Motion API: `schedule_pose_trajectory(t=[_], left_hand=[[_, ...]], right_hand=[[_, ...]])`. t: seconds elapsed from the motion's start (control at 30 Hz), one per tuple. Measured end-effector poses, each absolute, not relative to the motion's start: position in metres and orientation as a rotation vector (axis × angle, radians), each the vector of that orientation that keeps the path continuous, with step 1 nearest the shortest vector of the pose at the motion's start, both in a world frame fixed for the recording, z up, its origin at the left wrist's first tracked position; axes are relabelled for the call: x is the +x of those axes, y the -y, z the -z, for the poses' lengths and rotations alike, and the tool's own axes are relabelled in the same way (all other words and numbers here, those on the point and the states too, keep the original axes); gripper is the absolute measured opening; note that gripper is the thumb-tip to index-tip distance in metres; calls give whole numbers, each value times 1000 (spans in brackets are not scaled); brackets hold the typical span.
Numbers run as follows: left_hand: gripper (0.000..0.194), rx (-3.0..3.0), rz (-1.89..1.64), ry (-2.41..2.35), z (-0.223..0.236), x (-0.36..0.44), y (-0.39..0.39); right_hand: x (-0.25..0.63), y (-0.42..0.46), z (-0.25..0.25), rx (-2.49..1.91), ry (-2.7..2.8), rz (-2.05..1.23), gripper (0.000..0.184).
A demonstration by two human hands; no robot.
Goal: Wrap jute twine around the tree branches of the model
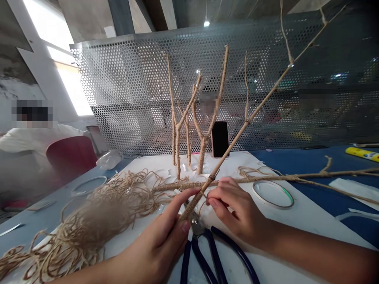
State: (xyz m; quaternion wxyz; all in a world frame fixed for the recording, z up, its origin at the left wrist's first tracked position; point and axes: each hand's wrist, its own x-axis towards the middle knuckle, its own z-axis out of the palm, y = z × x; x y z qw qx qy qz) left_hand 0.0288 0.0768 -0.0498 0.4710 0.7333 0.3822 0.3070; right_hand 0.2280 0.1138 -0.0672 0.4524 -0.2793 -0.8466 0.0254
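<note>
The branch (231,146) is held slanting over the surface (133,246), its bound base pinched by the left hand (164,234); the strand (204,195) appears pinched by the right hand (237,207); turns are best laid taut, each touching the last; rough, hairy fibre is looped in the twine heap (118,189).

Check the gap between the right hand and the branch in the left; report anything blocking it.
Nothing visible blocks it. The right hand is close beside the branch in the left hand; only a thin strand spans from branch to fingertips.
</note>
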Motion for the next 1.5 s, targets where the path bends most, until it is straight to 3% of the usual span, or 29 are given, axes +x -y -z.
schedule_pose_trajectory(t=[0.2,0.77,1.07,1.5], left_hand=[[47,1783,-599,-959,46,27,-77],[49,1535,-661,-973,55,26,-78],[40,1432,-544,-772,45,28,-83],[46,1565,-425,-827,41,23,-92]], right_hand=[[225,-116,70,-891,2136,-384,18],[227,-119,68,-942,2129,-523,26],[225,-136,74,-936,2100,-843,27],[221,-135,76,-915,2283,-737,23]])
